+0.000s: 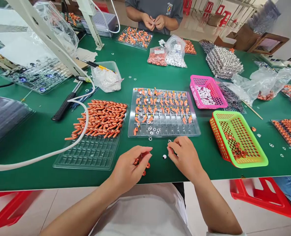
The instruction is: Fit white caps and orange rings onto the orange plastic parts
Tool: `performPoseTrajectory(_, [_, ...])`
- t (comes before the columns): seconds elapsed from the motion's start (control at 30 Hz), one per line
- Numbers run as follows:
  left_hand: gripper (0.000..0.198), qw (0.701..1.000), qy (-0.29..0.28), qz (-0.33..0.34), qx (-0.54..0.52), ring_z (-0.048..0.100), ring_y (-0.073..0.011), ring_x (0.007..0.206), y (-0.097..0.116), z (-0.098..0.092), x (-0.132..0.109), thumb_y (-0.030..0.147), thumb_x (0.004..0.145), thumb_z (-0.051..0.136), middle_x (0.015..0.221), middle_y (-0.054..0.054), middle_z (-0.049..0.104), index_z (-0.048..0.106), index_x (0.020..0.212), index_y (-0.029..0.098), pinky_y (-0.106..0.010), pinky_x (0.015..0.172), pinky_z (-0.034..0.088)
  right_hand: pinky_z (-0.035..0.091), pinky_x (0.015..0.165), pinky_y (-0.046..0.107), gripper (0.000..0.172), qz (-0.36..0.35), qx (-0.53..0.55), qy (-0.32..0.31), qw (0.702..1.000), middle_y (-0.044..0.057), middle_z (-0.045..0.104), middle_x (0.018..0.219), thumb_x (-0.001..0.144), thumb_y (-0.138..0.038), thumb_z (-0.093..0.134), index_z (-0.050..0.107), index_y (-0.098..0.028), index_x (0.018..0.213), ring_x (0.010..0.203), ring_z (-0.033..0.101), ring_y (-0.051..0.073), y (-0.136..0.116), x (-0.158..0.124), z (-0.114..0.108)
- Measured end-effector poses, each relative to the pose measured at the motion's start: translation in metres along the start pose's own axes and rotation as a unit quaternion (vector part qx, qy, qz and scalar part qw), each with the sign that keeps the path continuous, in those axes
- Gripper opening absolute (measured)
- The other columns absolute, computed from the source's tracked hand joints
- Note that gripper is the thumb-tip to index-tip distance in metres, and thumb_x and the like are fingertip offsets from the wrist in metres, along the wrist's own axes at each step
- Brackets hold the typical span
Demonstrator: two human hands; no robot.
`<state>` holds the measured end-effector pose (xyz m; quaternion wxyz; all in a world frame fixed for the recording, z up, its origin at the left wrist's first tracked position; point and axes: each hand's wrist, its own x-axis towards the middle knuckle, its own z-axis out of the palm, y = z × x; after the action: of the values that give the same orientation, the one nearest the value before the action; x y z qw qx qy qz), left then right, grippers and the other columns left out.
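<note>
My left hand [132, 165] is curled with thumb and forefinger close together; what lies between their tips is too small to make out. Small round orange parts [147, 165] show in its gap and just below the thumb. My right hand [184, 158] is closed in a pinch, with a small white ring [169, 141] at its fingertips. Between the hands lies a small white-and-black piece [164, 157]. Beyond them a clear compartment tray [165, 130] carries rows of curved orange parts [171, 101] and several loose white rings [154, 129].
To the left, orange tubes [103, 118] are heaped on another clear tray [86, 154], crossed by a white cable [82, 139]. A hammer [65, 106] lies beyond. At right stand a green basket [256, 144] and a pink basket [194, 87]. A co-worker [157, 14] sits opposite.
</note>
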<state>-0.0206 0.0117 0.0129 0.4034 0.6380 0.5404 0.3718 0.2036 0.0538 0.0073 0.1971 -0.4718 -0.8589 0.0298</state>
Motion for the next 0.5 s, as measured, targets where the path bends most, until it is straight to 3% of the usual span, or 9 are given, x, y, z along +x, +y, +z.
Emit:
performPoseTrajectory(0.07, [0.029,0.989,-0.052,-0.109,-0.088,0.065,-0.0145,0.069,0.004,0.003,0.003,0.037,0.094,0.056,0.087,-0.005,0.069,0.066,0.114,0.018,-0.024,0.057,0.053,0.042,0.071,0.033,0.009,-0.027,0.032,0.036,0.998,0.005,0.061,0.084,0.091,-0.015,0.061,0.068,-0.019,0.096,0.077,0.051,0.019,-0.008,-0.006,-0.005])
performPoseTrajectory(0.17, [0.04,0.944,-0.111,-0.225,-0.214,0.068,-0.0158,0.07,0.009,0.007,0.01,0.048,0.09,0.059,0.089,-0.006,0.071,0.065,0.115,0.017,-0.021,0.049,0.049,0.041,0.07,0.033,0.016,-0.084,0.058,0.069,0.992,0.004,0.063,0.086,0.09,-0.014,0.063,0.065,-0.02,0.105,0.078,0.051,0.018,-0.019,-0.015,-0.01])
performPoseTrajectory(0.37, [0.039,0.893,-0.115,-0.295,-0.321,0.067,-0.0123,0.058,0.012,0.011,0.02,0.048,0.076,0.072,0.07,-0.002,0.07,0.069,0.091,0.013,-0.016,0.044,0.04,0.042,0.067,0.036,0.022,-0.173,0.014,0.061,0.983,0.006,0.068,0.085,0.088,-0.009,0.061,0.066,-0.017,0.109,0.075,0.055,0.019,-0.032,-0.021,-0.014])
performPoseTrajectory(0.5, [0.041,0.874,-0.124,-0.328,-0.337,0.066,-0.0125,0.053,0.011,0.017,0.02,0.045,0.066,0.078,0.068,-0.004,0.071,0.07,0.089,0.012,-0.015,0.039,0.034,0.048,0.069,0.043,0.03,-0.226,0.003,0.067,0.972,0.009,0.07,0.086,0.084,-0.003,0.055,0.071,-0.018,0.105,0.074,0.061,0.023,-0.026,-0.032,-0.006])
